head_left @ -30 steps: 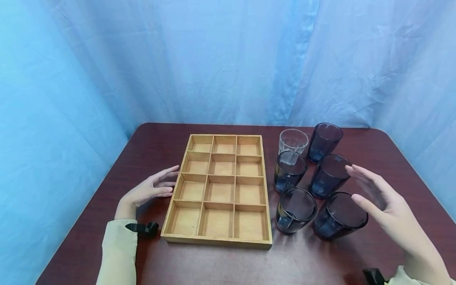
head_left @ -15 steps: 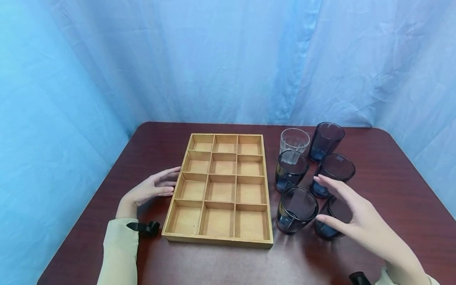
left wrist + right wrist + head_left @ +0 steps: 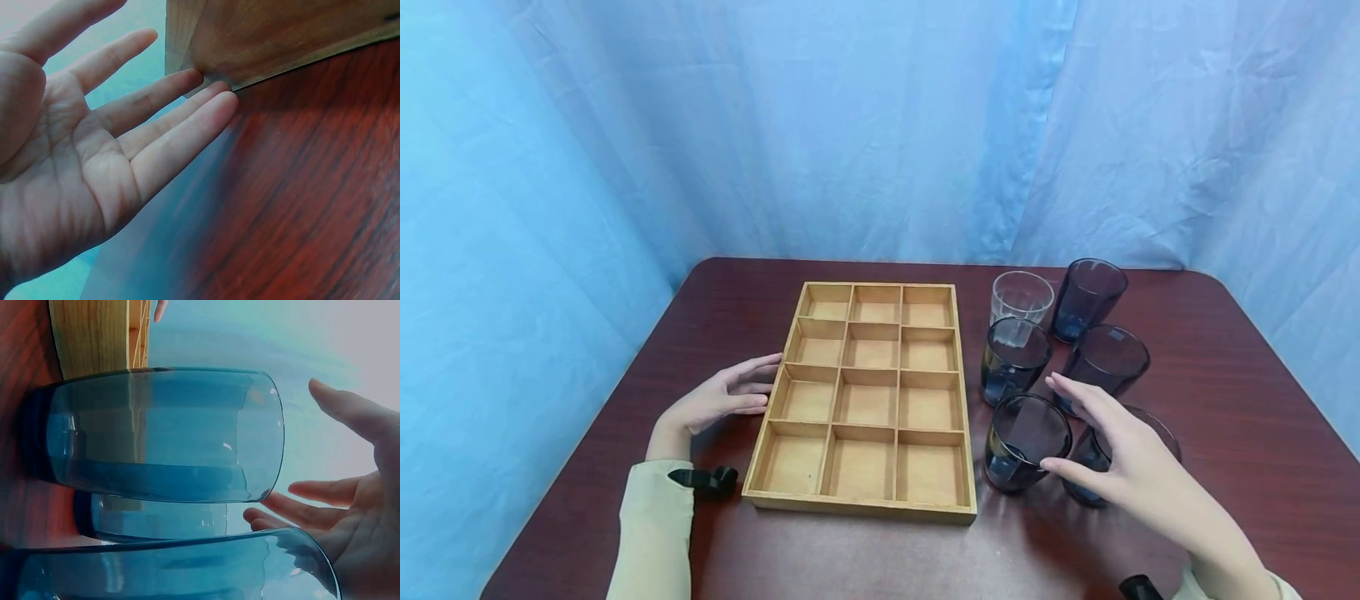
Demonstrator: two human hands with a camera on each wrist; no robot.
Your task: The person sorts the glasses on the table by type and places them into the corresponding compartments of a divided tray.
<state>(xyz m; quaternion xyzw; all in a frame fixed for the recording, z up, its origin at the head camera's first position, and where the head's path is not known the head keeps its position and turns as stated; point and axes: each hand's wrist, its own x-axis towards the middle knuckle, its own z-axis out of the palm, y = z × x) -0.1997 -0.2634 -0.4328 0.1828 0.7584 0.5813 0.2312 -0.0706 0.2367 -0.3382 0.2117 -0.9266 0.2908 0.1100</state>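
Note:
A wooden tray of small square compartments (image 3: 859, 507) lies on the table. Beside its left edge is my left hand (image 3: 711, 406), fingers extended; in the left wrist view the fingertips of this hand (image 3: 112, 131) are at the tray's side (image 3: 281, 44). My right hand (image 3: 1138, 471) hovers, thumb and fingers spread, at the rim of the front-left dark glass (image 3: 1026, 442) and over the front-right one (image 3: 1161, 429). The right wrist view shows that hand (image 3: 356, 512) holding nothing, near the upper rim of a blue-tinted glass (image 3: 175, 434).
Behind the front pair stand a dark glass on the left (image 3: 1013, 362), another on the right (image 3: 1108, 358), a clear glass (image 3: 1021, 296) and a back dark glass (image 3: 1086, 300). Blue curtains (image 3: 880, 133) hang around the dark red table (image 3: 850, 558).
My right hand has moved left, from the right side of the glasses to above the front ones. The left hand stays beside the tray.

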